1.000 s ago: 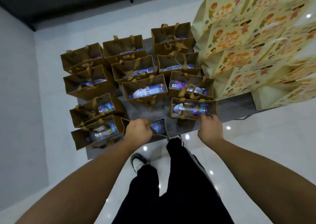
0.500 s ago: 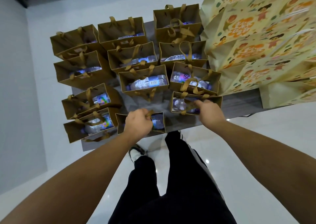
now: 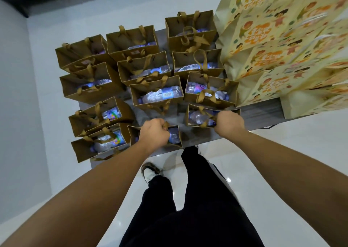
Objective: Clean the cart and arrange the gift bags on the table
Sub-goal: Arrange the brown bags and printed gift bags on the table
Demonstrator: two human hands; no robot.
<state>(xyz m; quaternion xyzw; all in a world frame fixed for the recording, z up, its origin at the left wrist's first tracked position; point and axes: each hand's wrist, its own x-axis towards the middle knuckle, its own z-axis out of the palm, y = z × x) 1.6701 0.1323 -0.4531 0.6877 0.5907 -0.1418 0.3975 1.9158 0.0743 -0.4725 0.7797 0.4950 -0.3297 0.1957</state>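
Several brown paper gift bags with ribbon handles stand on a grey table (image 3: 263, 113), each holding a water bottle. My left hand (image 3: 154, 133) grips the ribbon handles of the nearest brown bag (image 3: 175, 135) at the table's front edge. To its right, my right hand (image 3: 228, 123) grips the handles of another brown bag (image 3: 197, 116). Both bags stand upright on the table.
Several large yellow printed gift bags (image 3: 273, 54) fill the table's right side, close against the brown ones. Two brown bags (image 3: 98, 143) hang over the front left edge. My legs and a shoe (image 3: 150, 171) are on the glossy white floor below.
My right hand moved from the near rim of its bag onto the ribbon handles and closed on them. My left hand kept its hold on the front bag.
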